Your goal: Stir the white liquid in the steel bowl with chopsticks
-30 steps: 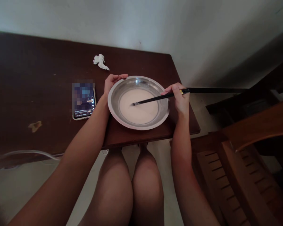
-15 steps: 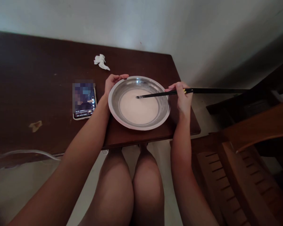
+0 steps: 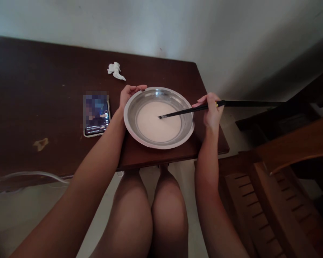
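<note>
A wide metal bowl (image 3: 187, 135) stands near the front edge of the dark table, holding a milky white liquid (image 3: 150, 123). At its far left rim my left hand (image 3: 128, 94) grips the side, part of the palm hidden behind the bowl. Black chopsticks (image 3: 188, 110) with a gold band lie in the closed fingers of my right hand (image 3: 213, 109), just beyond the bowl's right rim. Their whitened tips reach into the bowl over the middle of the liquid; whether they dip below the surface is hard to see.
Left of the bowl lies a phone (image 3: 97, 116) with a lit screen. A crumpled white tissue (image 3: 115, 71) rests farther back on the table (image 3: 56, 79). White cable (image 3: 37, 174) runs along the front edge. A slatted wooden chair (image 3: 254, 200) stands at the right.
My right hand has shifted slightly right, and the chopstick tips have moved toward me and a little to the right. My left hand and the bowl keep their places.
</note>
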{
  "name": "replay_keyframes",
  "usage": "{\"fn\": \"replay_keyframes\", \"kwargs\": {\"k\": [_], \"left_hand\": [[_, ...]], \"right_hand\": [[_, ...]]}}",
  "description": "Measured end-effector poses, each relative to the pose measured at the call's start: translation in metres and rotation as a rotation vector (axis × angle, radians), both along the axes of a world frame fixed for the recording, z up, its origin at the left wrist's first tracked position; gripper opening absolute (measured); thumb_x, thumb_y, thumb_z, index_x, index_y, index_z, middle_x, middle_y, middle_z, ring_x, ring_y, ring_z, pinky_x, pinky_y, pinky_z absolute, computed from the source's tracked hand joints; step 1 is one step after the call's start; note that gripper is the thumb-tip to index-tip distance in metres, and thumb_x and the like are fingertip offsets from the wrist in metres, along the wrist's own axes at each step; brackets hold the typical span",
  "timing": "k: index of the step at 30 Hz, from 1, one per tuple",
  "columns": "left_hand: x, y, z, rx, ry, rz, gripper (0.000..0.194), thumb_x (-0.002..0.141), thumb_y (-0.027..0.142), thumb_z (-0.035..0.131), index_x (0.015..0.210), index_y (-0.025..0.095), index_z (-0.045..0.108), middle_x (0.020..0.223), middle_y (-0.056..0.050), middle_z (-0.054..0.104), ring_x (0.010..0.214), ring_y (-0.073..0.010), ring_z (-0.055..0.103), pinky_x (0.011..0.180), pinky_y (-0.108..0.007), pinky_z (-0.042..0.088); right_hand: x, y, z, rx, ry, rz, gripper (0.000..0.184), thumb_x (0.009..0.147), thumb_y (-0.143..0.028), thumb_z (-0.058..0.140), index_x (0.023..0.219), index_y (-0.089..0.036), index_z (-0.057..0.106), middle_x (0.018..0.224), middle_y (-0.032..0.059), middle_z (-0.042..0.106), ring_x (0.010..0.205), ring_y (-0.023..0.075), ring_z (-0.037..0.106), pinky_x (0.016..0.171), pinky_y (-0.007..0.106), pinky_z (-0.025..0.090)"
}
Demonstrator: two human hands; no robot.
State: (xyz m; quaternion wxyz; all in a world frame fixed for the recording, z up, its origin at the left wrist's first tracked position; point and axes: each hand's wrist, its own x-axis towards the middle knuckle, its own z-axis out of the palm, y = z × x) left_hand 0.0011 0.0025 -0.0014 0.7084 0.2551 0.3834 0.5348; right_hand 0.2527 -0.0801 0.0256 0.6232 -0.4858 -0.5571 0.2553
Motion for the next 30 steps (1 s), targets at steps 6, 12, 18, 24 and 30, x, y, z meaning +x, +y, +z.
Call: {"fn": "replay_keyframes", "kwargs": {"k": [6, 12, 18, 24, 30], "left_hand": [[-0.0004, 0.0012, -0.0030, 0.026, 0.018, 0.013, 0.025, 0.081, 0.026, 0.042, 0.075, 0.019, 0.065, 0.061, -0.002, 0.066, 0.067, -0.0170, 0.065, 0.067, -0.026, 0.053], [-0.0008, 0.0005, -0.0042, 0.036, 0.035, 0.001, 0.026, 0.082, 0.026, 0.041, 0.075, 0.018, 0.065, 0.065, -0.003, 0.067, 0.071, -0.0178, 0.066, 0.069, -0.027, 0.053], [0.0002, -0.0003, -0.0011, 0.036, 0.031, 0.010, 0.031, 0.085, 0.026, 0.038, 0.072, 0.017, 0.065, 0.063, -0.002, 0.066, 0.070, -0.0168, 0.067, 0.069, -0.026, 0.054], [0.0004, -0.0007, -0.0018, 0.028, 0.040, 0.014, 0.031, 0.085, 0.029, 0.040, 0.072, 0.017, 0.065, 0.064, -0.003, 0.067, 0.069, -0.0168, 0.067, 0.066, -0.026, 0.054], [-0.0005, 0.0038, -0.0053, 0.041, 0.035, 0.019, 0.029, 0.084, 0.026, 0.040, 0.075, 0.017, 0.065, 0.060, -0.002, 0.065, 0.068, -0.0173, 0.066, 0.064, -0.027, 0.054]], "right_hand": [[-0.0031, -0.0001, -0.0030, -0.018, -0.064, 0.134, 0.036, 0.081, -0.054, 0.051, 0.068, -0.023, 0.062, 0.059, -0.0036, 0.060, 0.064, 0.0128, 0.066, 0.067, 0.030, 0.054], [0.0021, 0.0035, -0.0045, 0.034, 0.016, 0.030, 0.038, 0.084, -0.052, 0.047, 0.065, -0.022, 0.060, 0.058, -0.0037, 0.059, 0.055, 0.0110, 0.064, 0.058, 0.027, 0.051], [-0.0030, 0.0002, -0.0032, 0.009, -0.061, 0.134, 0.032, 0.082, -0.050, 0.052, 0.069, -0.023, 0.063, 0.058, -0.0043, 0.060, 0.061, 0.0118, 0.066, 0.066, 0.029, 0.053], [-0.0008, 0.0016, -0.0020, 0.034, 0.002, 0.077, 0.038, 0.084, -0.051, 0.047, 0.064, -0.021, 0.059, 0.056, -0.0051, 0.058, 0.052, 0.0090, 0.062, 0.059, 0.026, 0.051], [-0.0028, 0.0008, -0.0015, 0.021, -0.042, 0.127, 0.034, 0.082, -0.050, 0.052, 0.066, -0.022, 0.062, 0.058, -0.0047, 0.059, 0.059, 0.0103, 0.065, 0.065, 0.028, 0.053]]}}
